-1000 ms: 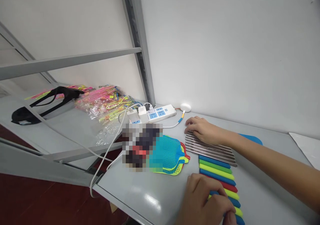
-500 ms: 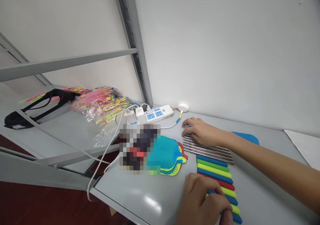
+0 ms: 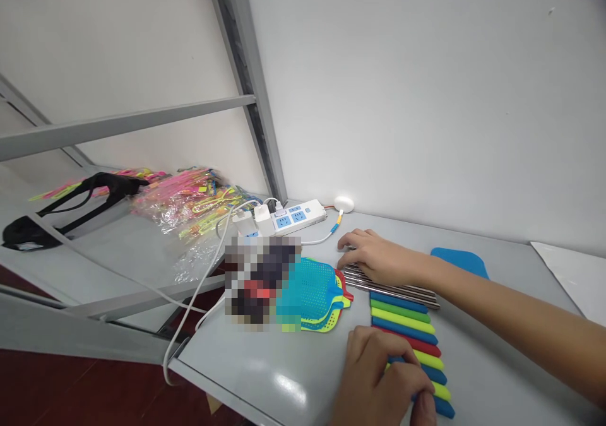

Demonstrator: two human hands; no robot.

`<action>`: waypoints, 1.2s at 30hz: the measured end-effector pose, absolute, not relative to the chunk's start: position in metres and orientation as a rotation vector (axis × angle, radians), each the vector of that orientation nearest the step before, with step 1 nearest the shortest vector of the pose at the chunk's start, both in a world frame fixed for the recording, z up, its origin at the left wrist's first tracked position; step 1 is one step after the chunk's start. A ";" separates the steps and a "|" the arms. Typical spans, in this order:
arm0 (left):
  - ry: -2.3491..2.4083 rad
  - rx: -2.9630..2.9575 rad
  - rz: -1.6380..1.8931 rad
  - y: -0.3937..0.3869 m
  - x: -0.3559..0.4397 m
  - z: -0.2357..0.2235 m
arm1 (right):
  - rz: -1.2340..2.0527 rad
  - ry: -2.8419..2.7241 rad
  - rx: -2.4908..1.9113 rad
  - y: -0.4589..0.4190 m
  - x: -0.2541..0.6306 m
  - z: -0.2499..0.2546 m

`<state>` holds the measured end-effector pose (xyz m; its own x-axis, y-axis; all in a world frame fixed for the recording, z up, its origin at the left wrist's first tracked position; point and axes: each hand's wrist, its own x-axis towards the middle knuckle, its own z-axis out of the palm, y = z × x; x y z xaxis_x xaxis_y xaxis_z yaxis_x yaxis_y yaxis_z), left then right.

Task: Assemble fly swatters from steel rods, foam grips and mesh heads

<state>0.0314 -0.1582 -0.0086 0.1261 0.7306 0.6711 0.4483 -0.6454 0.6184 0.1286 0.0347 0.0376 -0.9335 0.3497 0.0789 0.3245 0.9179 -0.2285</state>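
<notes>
Two bare hands were observed over a grey table (image 3: pixel 265 369). The right hand (image 3: pixel 379 259), its arm entering from the right, was laid palm down across a row of metal rods (image 3: pixel 411 295). Its fingers were bent and slightly spread, with the tips turned down at the left ends of the rods; whether any rod was pinched could not be told. The rods were laid side by side in the middle of the tabletop, partly covered by the hand and forearm.

A row of coloured tubes (image 3: pixel 407 328) in blue, green, yellow and red was found on the near side of the rods, just beside them and roughly parallel. The nearer tubes were partly covered by the left hand (image 3: pixel 381 375). Its fingers were curled, with the thumb brought in at the right; the fingertips were hidden, and whether a tube was pinched could not be told.

Mesh paddles (image 3: pixel 312 290) in blue, yellow and red were noted stacked flat to the left of both rows. The item beside them was obscured by coarse squares and could not be identified. A flat blue piece (image 3: pixel 459 262) was seen beyond the right forearm. A power strip (image 3: pixel 303 218) and a white disc (image 3: pixel 344 204) were located near the wall. On the shelf at the left, clear bags (image 3: pixel 177 192) of colourful items and a black frame-shaped object (image 3: pixel 113 186) were recorded.
</notes>
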 end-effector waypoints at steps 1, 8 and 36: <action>1.154 2.145 1.522 -0.158 0.031 -0.009 | 0.338 -2.964 -0.517 0.033 0.129 0.038; 1.145 2.139 1.544 -0.157 0.032 -0.009 | 0.379 -2.962 -0.512 0.029 0.133 0.038; 2.104 2.397 0.365 -0.103 -0.032 0.048 | 0.473 -2.443 -1.227 -0.012 0.222 0.029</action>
<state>-0.0323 -0.1030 0.0483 0.1160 0.9697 0.2150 0.9854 -0.1395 0.0976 0.2219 -0.0124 0.0290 -0.5554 0.8140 0.1702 0.6916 0.5657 -0.4490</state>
